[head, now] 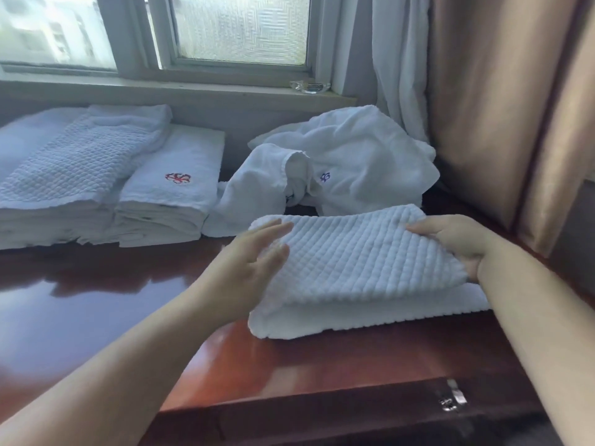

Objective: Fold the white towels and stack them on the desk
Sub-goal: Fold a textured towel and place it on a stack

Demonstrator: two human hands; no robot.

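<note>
Desk (pixel 96 304): dark reddish-brown wood, high gloss, its top reflecting window light along the left half; front edge drops to a darker panel bearing a small metal fitting (pixel 452 401) near the right corner. Window (pixel 238 27) behind the desk's far edge: grey frame, patterned frosted pane at centre, a clearer pane to the left showing blurred buildings; daylight is the only light source visible. Windowsill (pixel 180 88): pale grey, running along the far edge; a clear glass dish (pixel 309 85) sits at its right end. White sheer curtain (pixel 399 59) hangs beside the frame; tan heavy curtain (pixel 502 107) covers the right side, falling past the desk's right edge.
</note>
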